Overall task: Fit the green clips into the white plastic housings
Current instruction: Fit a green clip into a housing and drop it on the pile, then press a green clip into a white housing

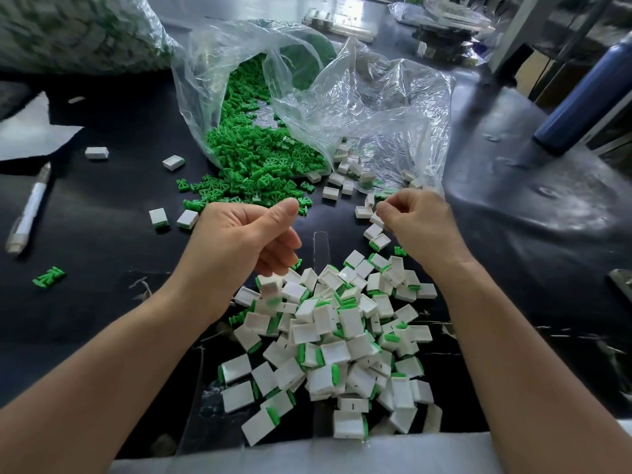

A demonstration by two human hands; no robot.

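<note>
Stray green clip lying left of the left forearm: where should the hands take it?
Pinch the stray green clip across its narrow width, coming down from above: it lies flat and alone on the dark table, both long edges free.

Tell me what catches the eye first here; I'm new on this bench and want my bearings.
A clear plastic bag at the top centre spills a bright mound of small green plastic clips onto the dark table. Nearer, at bottom centre, lies a heap of white rectangular plastic housings, many already showing green at one edge.
</note>
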